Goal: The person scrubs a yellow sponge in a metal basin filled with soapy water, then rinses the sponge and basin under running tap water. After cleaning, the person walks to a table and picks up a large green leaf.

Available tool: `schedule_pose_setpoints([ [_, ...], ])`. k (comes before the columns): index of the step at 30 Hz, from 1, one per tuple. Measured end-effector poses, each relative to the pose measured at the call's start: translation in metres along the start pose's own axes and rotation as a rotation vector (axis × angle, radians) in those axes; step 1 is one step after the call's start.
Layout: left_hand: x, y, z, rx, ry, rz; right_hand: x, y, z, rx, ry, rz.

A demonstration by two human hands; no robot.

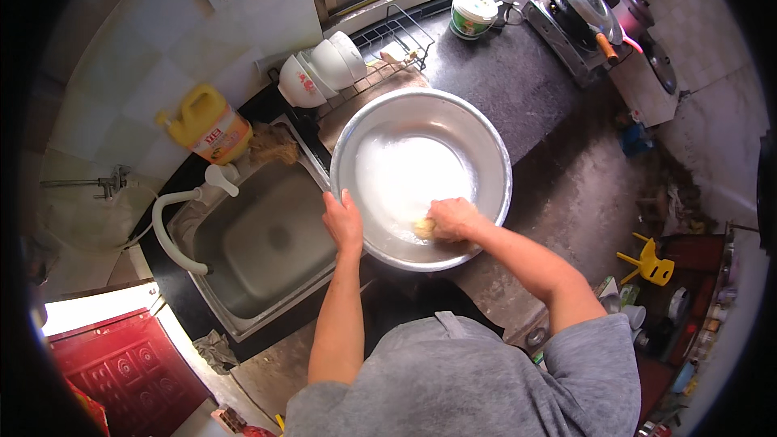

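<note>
A wide silver metal basin [413, 164] stands over the right edge of the sink and the counter before me. My left hand [344, 220] grips its rim at the lower left, with the thumb towards the inside. Down in the basin, my right hand [454, 218] is closed around a pale yellow scrubber [424, 229], pressed near the lower inner wall. The hand and scrubber are slightly blurred, and my fingers cover part of the scrubber. Glare whitens much of the basin's floor, which looks wet near the scrubber.
Left of the basin lies a steel sink [267, 212] with a white faucet [162, 230]. Behind it stand a yellow detergent jug [209, 124] and brown fibrous scrubbing material [273, 142]. White bowls [322, 70] lean in a wire rack [419, 42]. A gas stove [549, 36] is at upper right.
</note>
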State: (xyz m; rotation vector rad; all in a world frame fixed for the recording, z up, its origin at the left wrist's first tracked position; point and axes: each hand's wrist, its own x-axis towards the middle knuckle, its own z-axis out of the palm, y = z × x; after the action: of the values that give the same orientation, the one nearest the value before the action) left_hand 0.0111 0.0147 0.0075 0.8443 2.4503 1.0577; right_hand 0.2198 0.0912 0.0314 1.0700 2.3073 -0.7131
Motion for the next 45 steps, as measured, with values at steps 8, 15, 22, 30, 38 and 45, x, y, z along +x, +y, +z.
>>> schedule_pose_setpoints([
  [8,0.001,0.003,0.001,0.076,-0.094,-0.016,0.055,0.061,-0.016,-0.743,0.042,0.026],
  [15,0.002,0.005,0.005,-0.037,-0.041,-0.085,0.062,0.061,-0.034,-1.066,0.161,0.088],
  [22,0.006,0.006,0.007,-0.093,0.025,-0.107,0.028,0.053,-0.015,-0.413,0.023,0.021],
  [30,0.005,0.000,0.008,-0.044,0.030,-0.042,0.031,-0.037,-0.001,0.137,0.107,-0.118],
  [38,0.005,-0.003,0.007,0.020,-0.019,-0.040,0.113,-0.046,-0.011,0.094,0.553,-0.444],
  [45,0.002,-0.001,0.008,0.013,-0.013,-0.088,0.151,0.014,-0.046,-0.151,0.689,-0.280],
])
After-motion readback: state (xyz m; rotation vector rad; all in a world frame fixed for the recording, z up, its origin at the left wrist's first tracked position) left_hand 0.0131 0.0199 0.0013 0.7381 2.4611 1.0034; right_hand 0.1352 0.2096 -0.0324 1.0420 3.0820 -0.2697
